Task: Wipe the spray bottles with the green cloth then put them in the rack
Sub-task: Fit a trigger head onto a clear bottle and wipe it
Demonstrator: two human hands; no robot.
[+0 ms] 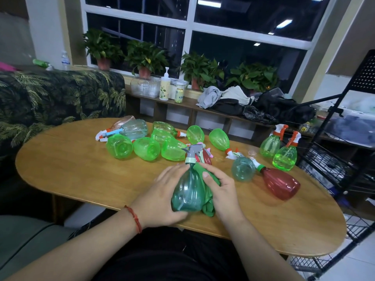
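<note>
On my feed I count two hands, one left hand (160, 197) and one right hand (221, 191); one green cloth (209, 201); one oval table (81, 175); one black wire rack (332, 159). I make it at least fourteen spray bottles, some overlapping: one held teal bottle (188, 191); two lying teal bottles (243, 168); two upright green bottles (285, 158); at least six lying green bottles (146, 148); one red bottle (281, 183) in plain sight and a second half hidden; one pale pinkish bottle (123, 121). By the window I count four potted plants (145, 57); one pump bottle (164, 86); one water bottle (65, 59).
</note>
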